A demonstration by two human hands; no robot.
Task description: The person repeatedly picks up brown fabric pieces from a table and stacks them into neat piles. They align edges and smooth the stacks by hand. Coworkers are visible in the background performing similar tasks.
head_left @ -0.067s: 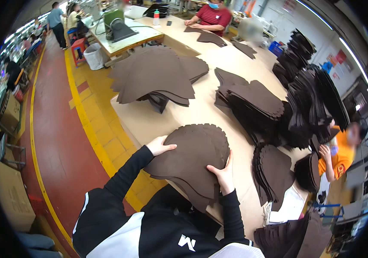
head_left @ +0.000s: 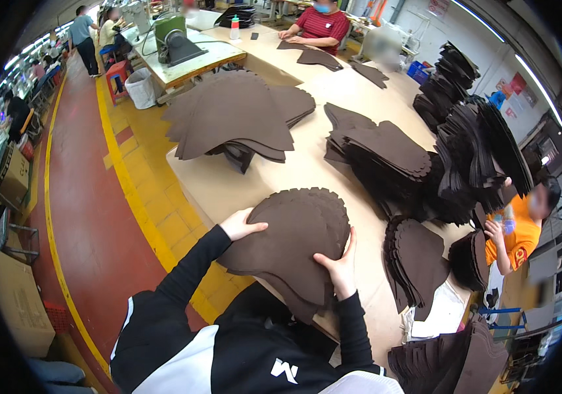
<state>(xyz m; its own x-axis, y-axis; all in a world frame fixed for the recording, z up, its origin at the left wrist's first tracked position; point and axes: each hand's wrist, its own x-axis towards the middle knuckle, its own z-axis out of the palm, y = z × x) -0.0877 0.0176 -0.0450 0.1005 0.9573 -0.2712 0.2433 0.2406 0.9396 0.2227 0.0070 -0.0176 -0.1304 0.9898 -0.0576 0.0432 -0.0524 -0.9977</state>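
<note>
A stack of dark brown cut sheets (head_left: 287, 233) with a notched, scalloped far edge lies between my hands at the near edge of the table. My left hand (head_left: 243, 225) grips its left side, thumb on top and fingers out of sight underneath. On the right side, my right hand (head_left: 340, 266) holds the stack with the thumb lying on the top sheet and the fingers along the outer edge. The lower sheets fan out toward my body and overhang the table edge.
Beyond my hands lies a fanned pile of brown sheets (head_left: 228, 115). More stacks (head_left: 386, 148) and tall dark piles (head_left: 478, 151) stand to the right. A person in orange (head_left: 520, 230) is at the right; another in red (head_left: 320, 26) sits at the far side. A sewing machine (head_left: 179, 43) stands far left.
The view has shifted very slightly. Both hands keep the same grip on the stack of sheets.
</note>
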